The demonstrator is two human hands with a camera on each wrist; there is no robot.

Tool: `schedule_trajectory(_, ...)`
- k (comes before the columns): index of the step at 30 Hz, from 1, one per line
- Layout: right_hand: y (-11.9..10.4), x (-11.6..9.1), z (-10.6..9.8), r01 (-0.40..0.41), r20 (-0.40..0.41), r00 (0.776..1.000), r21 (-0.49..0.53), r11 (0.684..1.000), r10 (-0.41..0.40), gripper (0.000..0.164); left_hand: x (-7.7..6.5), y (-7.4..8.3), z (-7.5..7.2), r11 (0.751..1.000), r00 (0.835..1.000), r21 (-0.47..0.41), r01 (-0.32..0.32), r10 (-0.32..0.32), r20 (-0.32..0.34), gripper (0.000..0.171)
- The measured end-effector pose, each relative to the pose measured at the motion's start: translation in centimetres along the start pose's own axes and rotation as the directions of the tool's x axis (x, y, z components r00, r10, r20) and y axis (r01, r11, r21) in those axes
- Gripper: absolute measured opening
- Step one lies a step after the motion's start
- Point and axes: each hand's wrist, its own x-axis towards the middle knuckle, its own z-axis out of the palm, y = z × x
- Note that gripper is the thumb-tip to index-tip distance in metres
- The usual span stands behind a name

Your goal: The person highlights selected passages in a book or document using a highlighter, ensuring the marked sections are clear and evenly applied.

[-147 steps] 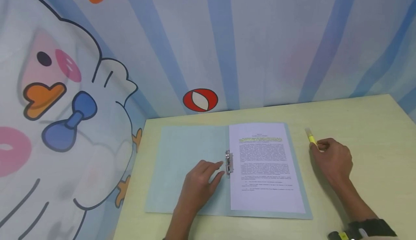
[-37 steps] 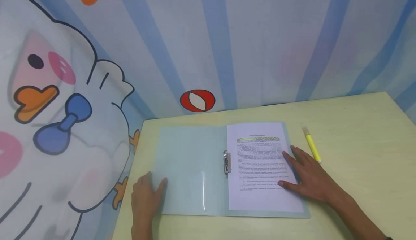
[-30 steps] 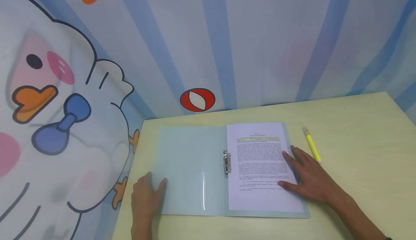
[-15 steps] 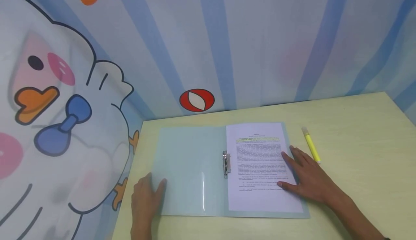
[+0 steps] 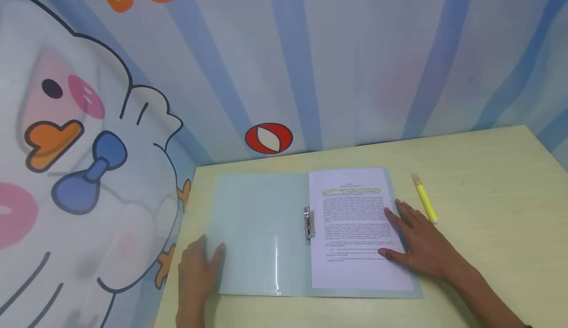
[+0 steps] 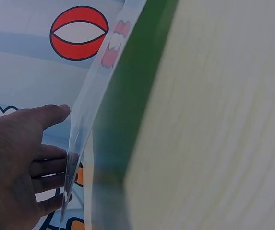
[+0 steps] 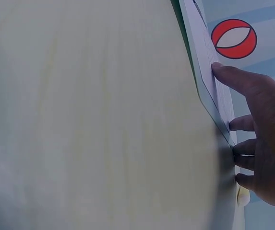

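Note:
A pale blue-green folder (image 5: 257, 229) lies spread flat on the table. On its right side is a printed sheet (image 5: 355, 273) with a yellow-marked passage near the top, beside a metal clip (image 5: 309, 224) at the spine. At the folder's left edge rests my left hand (image 5: 195, 271), its thumb over the cover; the left wrist view shows its fingers along the clear edge. My right hand (image 5: 421, 244) spreads over the folder's right edge, thumb and a fingertip touching the sheet. A yellow highlighter (image 5: 425, 198), its clear cap on, lies just beyond the right fingers.
The pale wooden table (image 5: 497, 195) extends to the right of the highlighter. A cloth backdrop (image 5: 364, 61) with blue stripes and a cartoon duck (image 5: 146, 170) hangs behind and to the left of it.
Since the earliest frame, my right hand has let go of the highlighter and moved to the folder's right edge. My left hand has moved from the clip to the left edge. Lately both stay still.

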Motion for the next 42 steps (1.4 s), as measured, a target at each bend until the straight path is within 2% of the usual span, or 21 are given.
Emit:
schedule_trajectory(6,0.0,0.0,0.1,0.010,-0.016,1.000,-0.008,1.000,-0.010,0.093,-0.3,0.3,-0.8,1.000,0.999,-0.012,-0.016,0.015,-0.034,0.077)
schedule_trajectory(13,0.1,0.1,0.2,0.010,-0.007,1.000,-0.010,1.000,-0.010,0.093,-0.8,0.8,-2.3,0.995,0.995,-0.077,-0.062,0.055,-0.086,0.079)
schedule_trajectory(20,-0.1,0.2,-0.2,-0.004,0.016,1.000,-0.015,1.000,0.004,0.094,-1.2,1.8,-3.5,0.997,0.994,-0.065,-0.031,0.024,-0.106,0.082)
schedule_trajectory(24,-0.3,0.2,-0.4,-0.006,0.022,1.000,-0.015,1.000,0.007,0.094,-1.6,2.5,-4.2,0.998,0.995,-0.063,-0.025,0.019,-0.098,0.084)
schedule_trajectory(29,-0.2,0.2,-0.4,-0.008,0.026,1.000,-0.013,1.000,0.008,0.095,-2.2,3.1,-5.4,0.993,0.996,-0.114,-0.039,0.030,-0.079,0.082)
schedule_trajectory(36,-0.2,0.2,-0.3,-0.013,0.034,0.999,-0.013,1.000,0.013,0.095,-3.0,4.2,-7.2,0.982,1.000,-0.190,-0.023,0.020,-0.019,0.076)
schedule_trajectory(42,-0.3,0.4,-0.4,-0.022,0.055,0.998,-0.016,1.000,0.023,0.096,-3.3,4.6,-7.9,0.969,0.996,-0.232,-0.085,0.077,-0.040,0.066)
